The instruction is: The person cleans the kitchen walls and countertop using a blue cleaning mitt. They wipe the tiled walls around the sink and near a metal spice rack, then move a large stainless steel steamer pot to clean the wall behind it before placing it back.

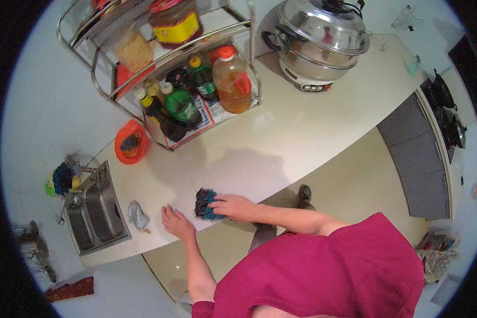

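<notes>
My right hand (pixel 238 207) lies over a dark blue and black shaggy cleaning cloth (pixel 203 202) near the front edge of the pale countertop (pixel 238 163). Its fingers press into the cloth's right side, so part of the cloth is covered. To the left of the cloth, my left hand (pixel 178 222) rests on the counter with nothing visible in it. A small, knotted clear plastic bag (pixel 137 216) lies just beyond that hand, between it and the double steel sink (pixel 103 210).
A metal rack (pixel 171 149) with bottles and jars stands at the back, an orange bowl-like container (pixel 132 142) at its left foot. A steel electric steamer (pixel 318 51) occupies the counter's far right. Another shaggy blue item (pixel 62 179) hangs by the tap.
</notes>
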Demonstrator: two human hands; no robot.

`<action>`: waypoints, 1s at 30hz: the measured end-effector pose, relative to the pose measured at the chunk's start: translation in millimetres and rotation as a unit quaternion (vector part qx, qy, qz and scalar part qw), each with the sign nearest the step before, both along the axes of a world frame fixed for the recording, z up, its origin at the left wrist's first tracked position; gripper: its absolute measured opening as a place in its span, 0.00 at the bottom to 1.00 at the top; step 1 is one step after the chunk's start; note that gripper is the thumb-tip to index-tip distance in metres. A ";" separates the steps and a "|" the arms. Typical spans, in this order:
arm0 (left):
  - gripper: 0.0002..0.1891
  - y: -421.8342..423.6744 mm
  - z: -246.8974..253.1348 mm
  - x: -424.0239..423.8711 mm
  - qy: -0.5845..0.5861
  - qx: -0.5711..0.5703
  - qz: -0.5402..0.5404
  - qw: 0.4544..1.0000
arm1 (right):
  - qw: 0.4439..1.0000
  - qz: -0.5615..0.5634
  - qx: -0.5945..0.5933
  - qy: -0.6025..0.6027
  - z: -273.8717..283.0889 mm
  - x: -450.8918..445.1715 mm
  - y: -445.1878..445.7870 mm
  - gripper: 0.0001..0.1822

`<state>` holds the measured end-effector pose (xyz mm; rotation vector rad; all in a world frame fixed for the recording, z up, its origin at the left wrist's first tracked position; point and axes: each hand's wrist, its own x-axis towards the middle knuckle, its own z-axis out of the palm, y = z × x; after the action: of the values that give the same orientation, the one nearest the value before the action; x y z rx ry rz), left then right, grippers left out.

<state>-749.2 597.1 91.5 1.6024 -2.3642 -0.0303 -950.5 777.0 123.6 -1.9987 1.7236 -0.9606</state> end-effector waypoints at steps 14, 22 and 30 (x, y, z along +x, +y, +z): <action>0.19 97.0 24.0 -72.4 0.149 0.194 0.064 0.968 | 0.892 -0.441 0.076 0.067 15.6 -310.0 283.8 0.26; 0.19 167.3 56.1 -202.2 0.222 0.268 -0.020 0.937 | 0.790 -0.599 0.091 0.094 25.1 -418.5 346.3 0.25; 0.16 170.7 32.5 -285.9 0.297 0.334 -0.078 0.891 | 0.792 -0.599 0.114 -0.040 23.9 -435.6 374.3 0.19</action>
<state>-1035.1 767.8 124.1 1.3413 -2.0517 -1.2947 -1386.0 1151.3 147.4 -0.4959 2.8652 -1.0009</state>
